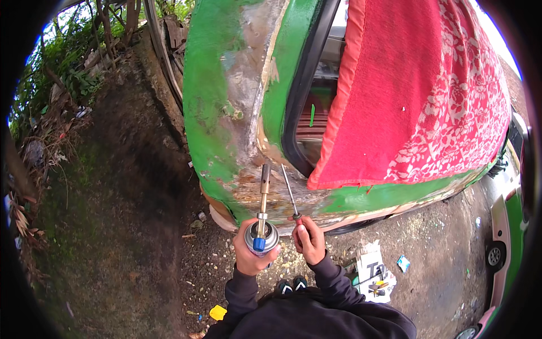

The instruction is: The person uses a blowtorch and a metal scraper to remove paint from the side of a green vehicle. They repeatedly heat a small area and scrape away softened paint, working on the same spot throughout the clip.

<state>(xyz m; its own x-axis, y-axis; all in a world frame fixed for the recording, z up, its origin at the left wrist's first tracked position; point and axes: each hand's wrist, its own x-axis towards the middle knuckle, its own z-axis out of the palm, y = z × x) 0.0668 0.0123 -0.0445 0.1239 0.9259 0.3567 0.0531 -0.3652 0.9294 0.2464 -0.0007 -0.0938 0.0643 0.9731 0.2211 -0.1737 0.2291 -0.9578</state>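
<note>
My left hand (250, 250) grips a gas canister with a blowtorch head (264, 199) and a blue knob, its metal nozzle pointing at the car body. To its right, my right hand (311, 241) holds a screwdriver (290, 190) by its red handle, the metal shaft pointing up and slightly left. Both tool tips are over or near the stripped, scorched-looking corner of a green car body (207, 127), below the window's black rubber seal (292, 127). Whether either tip touches the body cannot be told. No flame is visible.
A red floral cloth (398, 93) covers much of the window. Tools lie on a printed sheet (368, 271) on the ground at right. A yellow scrap (218, 312) lies at lower left. Another green and pink vehicle (510, 237) stands far right; plants and a wall border the left.
</note>
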